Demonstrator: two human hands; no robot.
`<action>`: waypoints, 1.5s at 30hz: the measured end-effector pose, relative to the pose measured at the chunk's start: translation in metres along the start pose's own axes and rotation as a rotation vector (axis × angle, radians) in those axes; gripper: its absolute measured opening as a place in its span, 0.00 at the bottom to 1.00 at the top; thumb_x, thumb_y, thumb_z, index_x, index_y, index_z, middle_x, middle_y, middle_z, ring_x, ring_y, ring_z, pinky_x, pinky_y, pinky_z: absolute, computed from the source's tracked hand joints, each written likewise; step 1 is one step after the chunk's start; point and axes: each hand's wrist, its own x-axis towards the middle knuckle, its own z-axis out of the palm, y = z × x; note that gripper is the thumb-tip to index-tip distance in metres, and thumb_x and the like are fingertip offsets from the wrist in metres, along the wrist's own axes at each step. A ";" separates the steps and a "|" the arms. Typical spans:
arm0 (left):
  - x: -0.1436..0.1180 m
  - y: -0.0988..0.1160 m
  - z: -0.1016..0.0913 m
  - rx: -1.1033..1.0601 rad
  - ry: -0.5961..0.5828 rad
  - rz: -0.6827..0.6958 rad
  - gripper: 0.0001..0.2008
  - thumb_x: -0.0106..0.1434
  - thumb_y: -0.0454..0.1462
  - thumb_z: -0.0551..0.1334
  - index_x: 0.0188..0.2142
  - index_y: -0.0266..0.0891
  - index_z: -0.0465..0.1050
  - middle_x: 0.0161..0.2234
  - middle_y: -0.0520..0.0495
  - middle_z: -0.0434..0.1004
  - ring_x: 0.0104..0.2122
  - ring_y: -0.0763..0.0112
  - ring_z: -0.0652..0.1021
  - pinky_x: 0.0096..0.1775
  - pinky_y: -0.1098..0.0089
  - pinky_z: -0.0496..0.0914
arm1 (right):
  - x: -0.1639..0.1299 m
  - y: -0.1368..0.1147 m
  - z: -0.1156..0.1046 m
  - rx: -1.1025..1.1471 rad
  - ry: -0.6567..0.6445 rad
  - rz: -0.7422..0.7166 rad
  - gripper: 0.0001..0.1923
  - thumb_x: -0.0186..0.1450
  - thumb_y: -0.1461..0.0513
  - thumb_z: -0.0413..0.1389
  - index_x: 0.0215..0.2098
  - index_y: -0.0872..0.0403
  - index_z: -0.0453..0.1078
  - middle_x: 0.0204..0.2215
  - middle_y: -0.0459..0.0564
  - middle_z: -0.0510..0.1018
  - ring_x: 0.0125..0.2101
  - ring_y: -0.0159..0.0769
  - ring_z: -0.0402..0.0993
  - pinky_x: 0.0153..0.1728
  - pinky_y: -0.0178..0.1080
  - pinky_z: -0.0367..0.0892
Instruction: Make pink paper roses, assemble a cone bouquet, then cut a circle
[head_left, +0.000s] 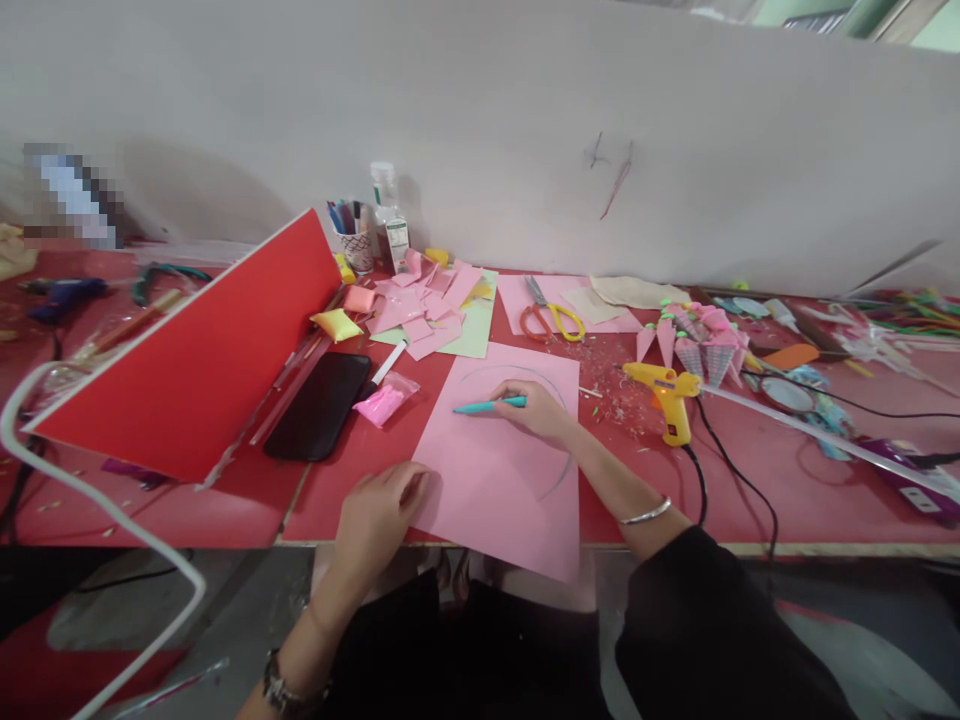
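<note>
Head view: smooth pink paper sheet point(499, 480)

no readable text, label or number anywhere; bottle point(389, 215) label too blurred.

Left hand point(379, 512) is down flat, palm down, fingers pointing right and lightly spread, wrist straight, forearm coming up from the lower left with a band at the wrist. Right hand point(534, 408) sits further out, fingers curled in a pinch grip, knuckles up, thumb side facing left. Right forearm runs diagonally from lower right, bare to the bangle, dark sleeve above that. Hands are well apart, not touching.
</note>
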 end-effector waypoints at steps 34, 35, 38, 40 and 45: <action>-0.005 0.003 -0.001 0.025 0.077 0.134 0.10 0.60 0.39 0.52 0.30 0.41 0.70 0.28 0.51 0.77 0.27 0.72 0.74 0.29 0.74 0.64 | 0.007 0.004 -0.017 0.294 -0.123 0.026 0.06 0.47 0.62 0.55 0.24 0.56 0.66 0.14 0.38 0.63 0.15 0.22 0.55 0.18 0.30 0.51; -0.008 0.008 0.001 0.037 0.097 0.225 0.10 0.60 0.40 0.52 0.30 0.41 0.70 0.28 0.50 0.76 0.27 0.72 0.74 0.29 0.73 0.63 | 0.007 0.005 -0.016 0.326 -0.096 0.028 0.07 0.49 0.60 0.54 0.25 0.56 0.66 0.13 0.36 0.60 0.14 0.22 0.53 0.18 0.29 0.50; -0.018 0.034 0.011 0.059 0.032 0.582 0.12 0.56 0.44 0.57 0.35 0.40 0.68 0.27 0.51 0.74 0.26 0.70 0.73 0.29 0.70 0.62 | 0.009 0.009 -0.013 0.421 -0.001 0.017 0.11 0.51 0.56 0.52 0.29 0.55 0.64 0.12 0.35 0.57 0.14 0.23 0.51 0.17 0.30 0.51; -0.022 0.056 0.019 0.102 -0.081 0.740 0.14 0.55 0.45 0.59 0.38 0.40 0.66 0.30 0.51 0.73 0.28 0.69 0.73 0.29 0.69 0.62 | 0.010 0.009 -0.013 0.470 0.067 0.004 0.13 0.51 0.55 0.52 0.31 0.54 0.64 0.13 0.36 0.57 0.15 0.23 0.53 0.19 0.30 0.53; -0.014 0.078 0.031 0.191 -0.092 0.869 0.08 0.61 0.32 0.52 0.40 0.39 0.64 0.26 0.51 0.70 0.25 0.72 0.70 0.25 0.70 0.58 | 0.005 -0.003 -0.020 0.533 0.199 -0.045 0.15 0.48 0.53 0.56 0.29 0.53 0.63 0.16 0.38 0.60 0.18 0.25 0.57 0.21 0.32 0.55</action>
